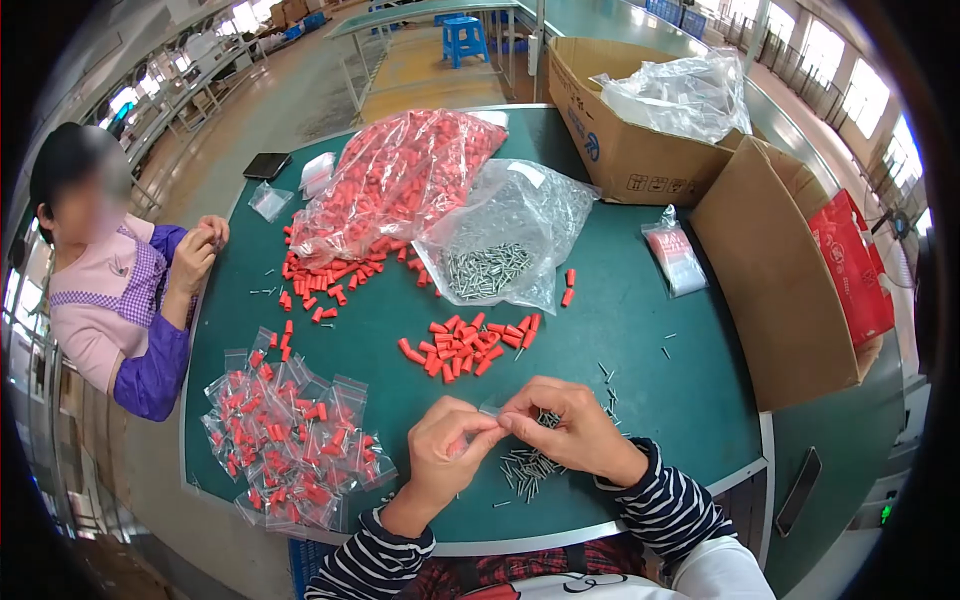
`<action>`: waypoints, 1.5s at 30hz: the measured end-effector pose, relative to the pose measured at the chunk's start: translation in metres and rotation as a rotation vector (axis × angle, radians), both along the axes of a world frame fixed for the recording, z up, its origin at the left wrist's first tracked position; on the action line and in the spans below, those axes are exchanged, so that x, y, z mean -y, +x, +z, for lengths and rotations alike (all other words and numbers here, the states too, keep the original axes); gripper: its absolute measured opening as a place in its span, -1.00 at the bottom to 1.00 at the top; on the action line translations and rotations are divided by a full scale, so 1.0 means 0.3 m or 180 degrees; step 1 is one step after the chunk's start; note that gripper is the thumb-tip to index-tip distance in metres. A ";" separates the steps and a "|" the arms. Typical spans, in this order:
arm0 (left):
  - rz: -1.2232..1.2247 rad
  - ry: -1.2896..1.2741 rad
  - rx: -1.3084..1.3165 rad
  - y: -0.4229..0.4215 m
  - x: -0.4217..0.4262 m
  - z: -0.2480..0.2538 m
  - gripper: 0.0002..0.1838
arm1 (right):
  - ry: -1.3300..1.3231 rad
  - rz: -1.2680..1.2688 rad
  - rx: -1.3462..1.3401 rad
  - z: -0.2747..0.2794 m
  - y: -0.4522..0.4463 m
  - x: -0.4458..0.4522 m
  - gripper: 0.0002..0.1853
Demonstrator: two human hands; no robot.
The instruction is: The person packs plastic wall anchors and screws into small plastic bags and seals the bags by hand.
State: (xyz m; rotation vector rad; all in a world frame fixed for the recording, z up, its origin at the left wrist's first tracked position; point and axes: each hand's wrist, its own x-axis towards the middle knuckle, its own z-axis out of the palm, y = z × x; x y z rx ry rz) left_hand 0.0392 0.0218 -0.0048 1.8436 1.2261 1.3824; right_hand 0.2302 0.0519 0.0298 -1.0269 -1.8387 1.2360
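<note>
My left hand and my right hand meet near the table's front edge, fingers pinched together. Between their fingertips is a small clear plastic bag, mostly hidden; its contents cannot be made out. Loose screws lie under and beside my right hand. Just beyond both hands is a small heap of red plastic caps. To the left of my left hand, a pile of small zip bags holds red caps.
A large bag of red caps and a clear bag of screws lie farther back. Cardboard boxes stand at the right, near a packet of small bags. A co-worker sits at the left, hands raised.
</note>
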 end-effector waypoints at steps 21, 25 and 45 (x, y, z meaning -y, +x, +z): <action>0.0334 -0.1123 0.0531 -0.010 -0.005 0.022 -0.96 | 0.1750 -0.0460 0.0583 -0.035 -0.049 0.025 -0.82; 0.0311 -0.0823 0.0286 -0.010 0.000 0.022 -0.96 | 0.2270 -0.0232 0.1251 -0.014 -0.052 0.036 -0.80; -0.1118 -0.0657 -0.0687 -0.024 -0.012 0.073 -0.33 | 0.1953 0.0502 0.1437 0.022 0.058 0.110 -0.74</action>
